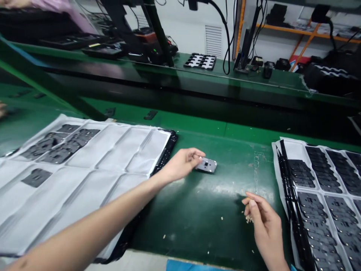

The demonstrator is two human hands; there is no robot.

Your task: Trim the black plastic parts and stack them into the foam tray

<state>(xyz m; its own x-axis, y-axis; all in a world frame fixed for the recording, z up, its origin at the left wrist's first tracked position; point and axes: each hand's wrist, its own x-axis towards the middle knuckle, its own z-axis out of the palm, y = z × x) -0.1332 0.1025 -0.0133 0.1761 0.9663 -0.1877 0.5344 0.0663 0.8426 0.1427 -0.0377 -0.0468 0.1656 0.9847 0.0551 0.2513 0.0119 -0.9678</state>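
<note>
My left hand [182, 163] reaches across the green bench and pinches the left end of a small grey metal part [208, 165] that lies on the mat. My right hand [262, 219] hovers lower right with fingers curled together; tiny pale bits show at its fingertips, and I cannot make out what they are. On the left lies a black tray [166, 150] under a white sheet, with several dark flat parts in its far pockets. A second tray [293, 210] on the right is filled with rows of dark parts.
A raised green conveyor ledge [197, 81] runs across behind the bench, carrying a small black tray of white pieces [200, 61], cables and dark equipment. Pale crumbs dot the mat near the front edge. Another person's sleeve shows at the top left.
</note>
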